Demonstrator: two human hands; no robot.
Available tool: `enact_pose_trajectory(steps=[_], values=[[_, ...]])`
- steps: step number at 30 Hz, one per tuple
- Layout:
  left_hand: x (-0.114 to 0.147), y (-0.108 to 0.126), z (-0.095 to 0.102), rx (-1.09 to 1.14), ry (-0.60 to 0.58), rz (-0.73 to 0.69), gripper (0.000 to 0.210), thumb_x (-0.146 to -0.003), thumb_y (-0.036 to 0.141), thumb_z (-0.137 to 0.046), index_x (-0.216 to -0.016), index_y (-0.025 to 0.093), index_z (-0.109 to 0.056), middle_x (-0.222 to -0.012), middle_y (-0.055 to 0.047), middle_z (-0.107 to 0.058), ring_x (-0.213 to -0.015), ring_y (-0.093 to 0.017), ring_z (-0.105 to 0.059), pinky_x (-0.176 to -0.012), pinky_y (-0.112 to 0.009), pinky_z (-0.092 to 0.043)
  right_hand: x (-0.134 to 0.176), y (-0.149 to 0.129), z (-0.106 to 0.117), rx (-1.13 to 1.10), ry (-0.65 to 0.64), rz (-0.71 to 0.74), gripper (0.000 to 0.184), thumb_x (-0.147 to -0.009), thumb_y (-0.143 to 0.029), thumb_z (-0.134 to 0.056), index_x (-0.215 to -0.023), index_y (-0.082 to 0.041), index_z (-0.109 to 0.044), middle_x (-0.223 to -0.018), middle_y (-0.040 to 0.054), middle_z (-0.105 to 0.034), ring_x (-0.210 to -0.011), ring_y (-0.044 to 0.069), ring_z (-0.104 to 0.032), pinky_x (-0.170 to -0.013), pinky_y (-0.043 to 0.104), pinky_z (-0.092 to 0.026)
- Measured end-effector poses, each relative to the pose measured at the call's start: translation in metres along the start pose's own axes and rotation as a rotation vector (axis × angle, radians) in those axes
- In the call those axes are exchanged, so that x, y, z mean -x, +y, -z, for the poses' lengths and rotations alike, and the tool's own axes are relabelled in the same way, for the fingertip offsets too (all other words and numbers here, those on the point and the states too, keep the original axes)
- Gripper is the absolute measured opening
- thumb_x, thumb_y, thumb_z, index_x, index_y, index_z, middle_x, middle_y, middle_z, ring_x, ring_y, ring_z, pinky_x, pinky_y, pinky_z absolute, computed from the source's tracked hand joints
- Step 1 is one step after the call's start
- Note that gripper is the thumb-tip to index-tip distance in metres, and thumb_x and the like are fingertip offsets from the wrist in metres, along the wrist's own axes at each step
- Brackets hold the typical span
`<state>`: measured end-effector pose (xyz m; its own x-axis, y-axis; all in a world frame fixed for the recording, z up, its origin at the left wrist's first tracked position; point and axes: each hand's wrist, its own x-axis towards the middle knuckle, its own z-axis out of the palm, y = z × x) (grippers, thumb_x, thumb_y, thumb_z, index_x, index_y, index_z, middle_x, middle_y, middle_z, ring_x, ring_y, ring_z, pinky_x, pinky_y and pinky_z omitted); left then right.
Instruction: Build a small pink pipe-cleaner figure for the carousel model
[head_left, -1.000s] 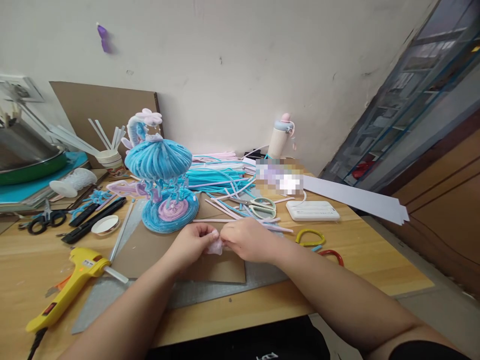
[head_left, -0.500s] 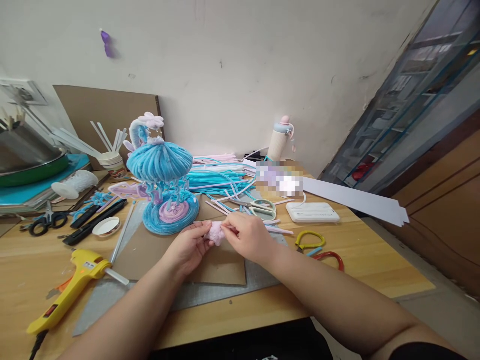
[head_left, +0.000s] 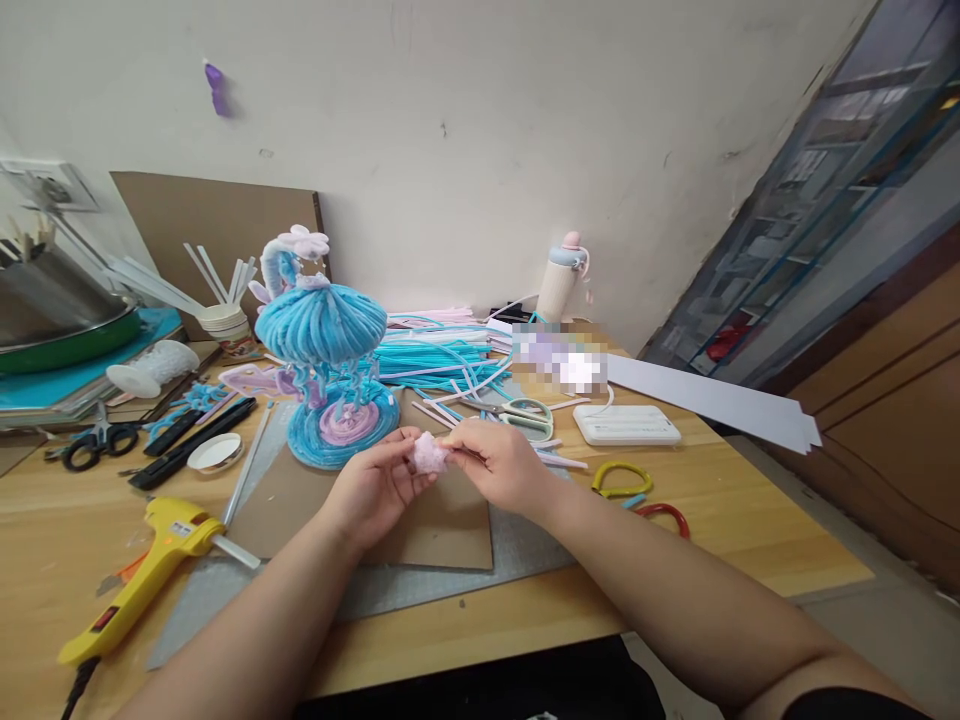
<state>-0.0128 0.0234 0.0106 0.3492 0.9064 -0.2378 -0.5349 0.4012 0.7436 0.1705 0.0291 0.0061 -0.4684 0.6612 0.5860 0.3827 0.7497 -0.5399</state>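
Between my two hands is a small, fluffy pale-pink pipe cleaner piece (head_left: 430, 455), bunched up like a flower. My left hand (head_left: 379, 488) pinches its left side between thumb and fingers. On the other side, the fingertips of my right hand (head_left: 499, 465) are closed on its right edge. Both hands are above a brown cardboard sheet (head_left: 442, 530). Just beyond my left hand stands a blue jellyfish-shaped pipe cleaner lamp (head_left: 322, 325), with a coiled blue and pink base (head_left: 346, 425).
A yellow glue gun (head_left: 142, 570) lies at the left, near black-handled scissors (head_left: 101, 440). Blue pipe cleaners (head_left: 427, 362) are heaped behind the hands, beside pale-green-handled scissors (head_left: 529, 418). To the right are a white power bank (head_left: 626, 425) and yellow-and-red-handled pliers (head_left: 626, 480).
The pink piece has risen slightly and turned between my fingers. My left hand's fingers have spread a little beneath it, while both hands stay in about the same place.
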Motion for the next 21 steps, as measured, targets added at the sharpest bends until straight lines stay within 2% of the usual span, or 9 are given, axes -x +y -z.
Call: enact_pose_trajectory(steps=[4, 7, 12, 17, 21], values=[[0.0002, -0.0003, 0.0000, -0.379, -0.051, -0.157, 0.015, -0.077, 0.028, -0.065, -0.081, 0.013, -0.067, -0.075, -0.004, -0.067, -0.071, -0.013, -0.060, -0.070, -0.022, -0.045, -0.0003, 0.0005, 0.0015, 0.018, -0.054, 0.030, 0.016, -0.087, -0.014, -0.048, -0.094, -0.017, -0.062, -0.089, 0.0051, -0.067, -0.083, 0.015, -0.061, -0.076, 0.026, -0.044], [-0.0015, -0.0019, 0.0005, -0.581, -0.040, -0.237, 0.019, -0.075, 0.033, -0.067, -0.077, 0.013, -0.067, -0.074, -0.005, -0.068, -0.072, -0.015, -0.060, -0.074, -0.025, -0.043, -0.0005, -0.0001, 0.0020, 0.042, -0.076, -0.035, 0.013, -0.086, -0.015, -0.051, -0.092, -0.018, -0.062, -0.088, 0.0040, -0.067, -0.081, 0.014, -0.061, -0.074, 0.025, -0.043], [-0.0016, -0.0003, 0.0010, -0.645, 0.005, -0.225, 0.026, -0.071, 0.037, -0.069, -0.080, 0.013, -0.067, -0.078, -0.005, -0.067, -0.072, -0.016, -0.058, -0.070, -0.025, -0.042, -0.0005, -0.0020, 0.0028, 0.115, -0.027, -0.178, 0.007, -0.080, -0.016, -0.058, -0.085, -0.018, -0.063, -0.080, 0.0017, -0.066, -0.073, 0.013, -0.059, -0.067, 0.022, -0.041], [-0.0005, 0.0007, 0.0002, -0.767, 0.017, -0.208, 0.030, -0.070, 0.040, -0.069, -0.083, 0.013, -0.068, -0.078, -0.005, -0.067, -0.069, -0.015, -0.056, -0.062, -0.023, -0.040, -0.0013, -0.0032, 0.0047, 0.119, -0.036, -0.144, 0.009, -0.079, -0.013, -0.056, -0.085, -0.017, -0.062, -0.082, 0.0018, -0.066, -0.074, 0.013, -0.058, -0.068, 0.023, -0.040], [-0.0019, -0.0029, 0.0009, -0.735, 0.065, -0.231, 0.031, -0.069, 0.041, -0.070, -0.080, 0.013, -0.067, -0.076, -0.005, -0.067, -0.068, -0.015, -0.057, -0.064, -0.024, -0.041, -0.0032, -0.0056, 0.0075, 0.033, -0.037, -0.169, 0.008, -0.080, -0.016, -0.056, -0.084, -0.017, -0.062, -0.081, 0.0014, -0.064, -0.074, 0.012, -0.057, -0.067, 0.022, -0.040]])
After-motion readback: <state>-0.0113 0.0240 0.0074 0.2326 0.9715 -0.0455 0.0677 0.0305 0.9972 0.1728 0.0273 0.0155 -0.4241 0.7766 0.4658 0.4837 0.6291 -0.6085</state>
